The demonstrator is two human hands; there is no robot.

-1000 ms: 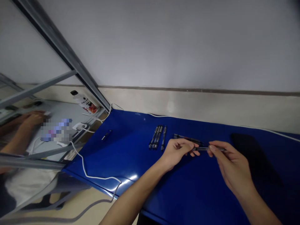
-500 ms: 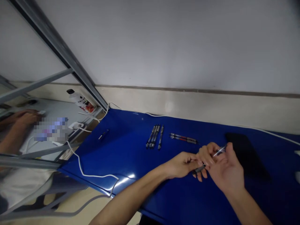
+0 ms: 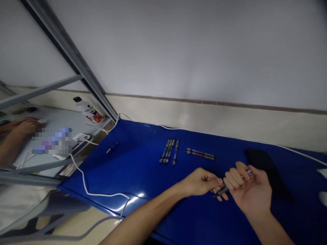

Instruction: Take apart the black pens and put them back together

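Note:
Both hands are on one pen [image 3: 221, 191] with a dark grip and a clear barrel, held slantwise over the blue table. My left hand [image 3: 203, 182] pinches it near the dark tip end. My right hand [image 3: 249, 190] has its fingers curled round the barrel, palm turned up, and hides the pen's middle. Beyond my hands lie several pens [image 3: 167, 151] side by side, with a single pen [image 3: 176, 152] just to their right. Two more pens, one with a red refill [image 3: 200, 154], lie crosswise nearer my hands.
The blue table [image 3: 138, 153] meets a pale wall. A dark flat object [image 3: 267, 170] lies right of my hands. A small dark item [image 3: 112, 147] is at the left. A white cable [image 3: 87, 187] hangs over the edge. Beyond the metal frame are a bottle [image 3: 89, 110] and another person's arm [image 3: 17, 136].
My right hand's fingers have closed further round the pen's barrel, covering more of it. Both hands have shifted slightly rightward and toward me. The pens on the table stay put.

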